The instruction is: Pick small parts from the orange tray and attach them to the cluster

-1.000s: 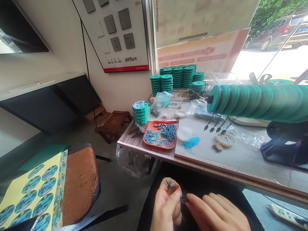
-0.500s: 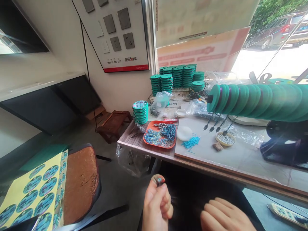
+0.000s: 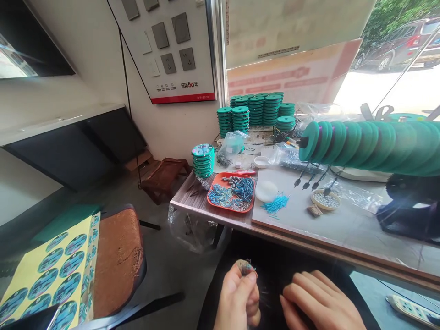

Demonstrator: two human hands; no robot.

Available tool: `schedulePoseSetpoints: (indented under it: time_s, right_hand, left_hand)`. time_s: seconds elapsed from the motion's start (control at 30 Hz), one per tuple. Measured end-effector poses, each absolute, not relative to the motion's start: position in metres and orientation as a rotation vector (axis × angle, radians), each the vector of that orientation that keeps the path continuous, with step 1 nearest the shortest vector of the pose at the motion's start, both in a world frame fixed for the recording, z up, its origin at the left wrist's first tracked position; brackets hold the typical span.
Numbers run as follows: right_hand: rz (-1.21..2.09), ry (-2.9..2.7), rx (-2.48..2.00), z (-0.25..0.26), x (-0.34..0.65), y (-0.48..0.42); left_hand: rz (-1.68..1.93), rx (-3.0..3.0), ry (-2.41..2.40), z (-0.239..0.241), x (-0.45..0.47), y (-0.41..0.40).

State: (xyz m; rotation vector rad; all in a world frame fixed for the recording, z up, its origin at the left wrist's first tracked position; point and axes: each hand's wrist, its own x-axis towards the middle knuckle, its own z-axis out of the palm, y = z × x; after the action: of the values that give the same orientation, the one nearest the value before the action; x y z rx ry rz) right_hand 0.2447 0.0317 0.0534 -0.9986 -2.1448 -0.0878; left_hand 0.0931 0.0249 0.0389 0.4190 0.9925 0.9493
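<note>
Off the bench's (image 3: pixel 186 196) front edge, tiny bluish parts (image 3: pixel 248 266), likely light and slippery, best taken by their ends, are being pinched by the left hand (image 3: pixel 238 295), while the right hand (image 3: pixel 319 298) is curled, contents hidden.

- A gap over the lap separates the left hand (image 3: pixel 238 295) and right hand (image 3: pixel 319 300).
- The front edge of the table (image 3: pixel 184 197) crosses beyond both.
- Bare board (image 3: pixel 293 222) gives room between the blue pieces (image 3: pixel 276 204) and brown block (image 3: pixel 314 211).
- 4 dark tips (image 3: pixel 305 185) and the green spool row (image 3: pixel 364 146) obstruct farther right.
</note>
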Motion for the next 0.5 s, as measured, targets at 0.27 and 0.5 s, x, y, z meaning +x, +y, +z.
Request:
schedulePoseSetpoints:
  time_s: [0.27, 0.5]
  right_hand:
    - [-0.042, -2.199, -1.015, 0.0467, 0.2418, 0.033]
    - [-0.049, -2.213, -1.01, 0.0493, 0.2422, 0.0329]
  left_hand:
    - [0.919, 0.267, 0.925, 0.0403, 0.0926, 0.0264]
    - [0.912, 0.317, 0.956, 0.0417, 0.0933, 0.0265]
